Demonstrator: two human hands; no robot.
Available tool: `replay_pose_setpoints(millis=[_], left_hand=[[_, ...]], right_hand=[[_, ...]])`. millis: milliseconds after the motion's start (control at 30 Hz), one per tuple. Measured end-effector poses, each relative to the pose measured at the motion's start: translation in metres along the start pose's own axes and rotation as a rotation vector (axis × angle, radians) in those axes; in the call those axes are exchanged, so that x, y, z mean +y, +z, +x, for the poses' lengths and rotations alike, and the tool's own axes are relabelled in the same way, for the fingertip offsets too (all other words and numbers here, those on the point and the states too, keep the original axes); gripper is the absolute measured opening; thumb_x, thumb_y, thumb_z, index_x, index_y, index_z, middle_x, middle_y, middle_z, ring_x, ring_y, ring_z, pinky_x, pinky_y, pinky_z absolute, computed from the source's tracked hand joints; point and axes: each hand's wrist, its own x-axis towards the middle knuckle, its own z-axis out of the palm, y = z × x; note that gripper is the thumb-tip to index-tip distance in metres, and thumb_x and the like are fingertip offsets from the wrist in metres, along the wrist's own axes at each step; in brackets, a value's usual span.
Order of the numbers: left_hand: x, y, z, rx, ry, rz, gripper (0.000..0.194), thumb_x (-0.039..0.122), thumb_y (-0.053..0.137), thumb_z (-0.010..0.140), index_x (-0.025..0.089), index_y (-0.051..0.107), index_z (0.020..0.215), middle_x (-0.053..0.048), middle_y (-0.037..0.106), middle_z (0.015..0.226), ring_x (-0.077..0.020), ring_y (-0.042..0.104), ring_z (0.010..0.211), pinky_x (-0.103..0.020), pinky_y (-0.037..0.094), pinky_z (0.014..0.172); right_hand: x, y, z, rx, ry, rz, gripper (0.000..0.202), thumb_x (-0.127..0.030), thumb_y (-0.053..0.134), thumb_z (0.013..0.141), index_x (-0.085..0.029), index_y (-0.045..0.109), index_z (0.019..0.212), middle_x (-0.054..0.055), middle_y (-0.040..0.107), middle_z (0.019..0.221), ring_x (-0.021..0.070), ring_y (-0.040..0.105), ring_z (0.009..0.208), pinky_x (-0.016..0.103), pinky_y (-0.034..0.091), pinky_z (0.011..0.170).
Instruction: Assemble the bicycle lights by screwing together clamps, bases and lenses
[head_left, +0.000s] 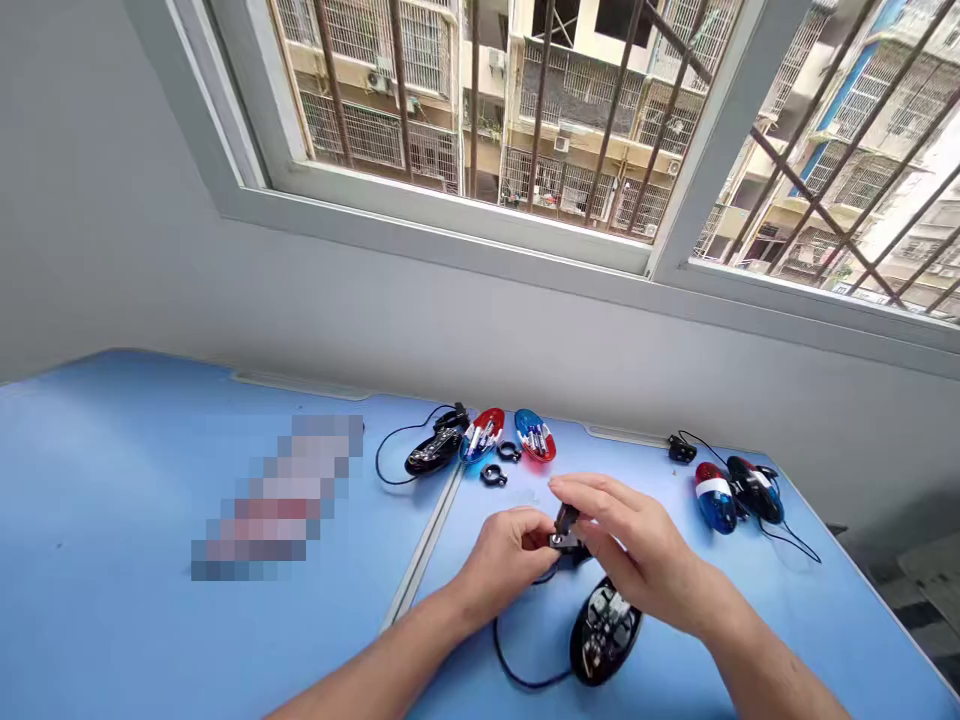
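Observation:
Above the blue table my left hand (510,555) pinches a small black part (566,545) with a shiny metal spot on it. My right hand (630,540) grips a short dark piece (567,517) that stands on top of that part; whether it is a tool or a component cannot be made out. A black cable (517,680) runs in a loop from near my left hand to a black oval housing (604,635). The housing lies below my right hand, its inner side facing up.
Behind my hands lie black rings (493,475), red-and-blue shells with batteries (481,436) (535,437) and a black cabled housing (436,448). Red-blue and black units (716,497) sit at the right. A seam (424,545) crosses the table (135,480); the wall and window stand behind.

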Motion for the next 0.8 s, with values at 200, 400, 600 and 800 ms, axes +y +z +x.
replay_pose_setpoints(millis=[200, 400, 600, 800], left_hand=[[0.0, 0.0, -0.001, -0.002, -0.002, -0.013, 0.006, 0.021, 0.049, 0.058, 0.018, 0.053, 0.054, 0.005, 0.045, 0.057, -0.0118, 0.042, 0.057, -0.022, 0.032, 0.052], [0.003, -0.003, -0.001, -0.01, -0.007, -0.01, 0.007, 0.019, 0.048, 0.057, 0.017, 0.055, 0.055, 0.003, 0.049, 0.059, -0.0126, 0.044, 0.058, -0.023, 0.034, 0.054], [0.002, -0.001, 0.0, 0.004, -0.013, -0.006, 0.009, 0.019, 0.049, 0.056, 0.017, 0.058, 0.056, 0.005, 0.047, 0.054, -0.0122, 0.043, 0.055, -0.023, 0.033, 0.052], [0.002, -0.002, -0.001, 0.001, -0.027, -0.04, 0.01, 0.021, 0.051, 0.057, 0.016, 0.06, 0.058, 0.003, 0.05, 0.059, -0.0131, 0.046, 0.058, -0.023, 0.036, 0.054]], right_hand=[[-0.001, 0.002, 0.005, 0.079, 0.015, -0.005, 0.019, -0.015, 0.05, 0.091, -0.021, 0.056, 0.108, 0.004, 0.068, 0.083, 0.0152, 0.064, 0.075, 0.026, 0.054, 0.067], [0.009, 0.017, 0.003, 0.236, 0.053, -0.121, 0.014, -0.022, 0.058, 0.088, -0.021, 0.055, 0.102, 0.001, 0.06, 0.073, 0.0141, 0.056, 0.064, 0.025, 0.05, 0.057], [0.002, 0.0, 0.002, 0.011, -0.003, -0.085, 0.043, -0.009, 0.04, 0.093, -0.023, 0.044, 0.133, 0.011, 0.061, 0.114, 0.0182, 0.061, 0.099, 0.031, 0.054, 0.08], [0.0, -0.006, 0.002, -0.014, 0.065, -0.01, 0.024, -0.014, 0.048, 0.092, -0.02, 0.053, 0.114, 0.006, 0.068, 0.093, 0.0155, 0.064, 0.082, 0.028, 0.054, 0.072]])
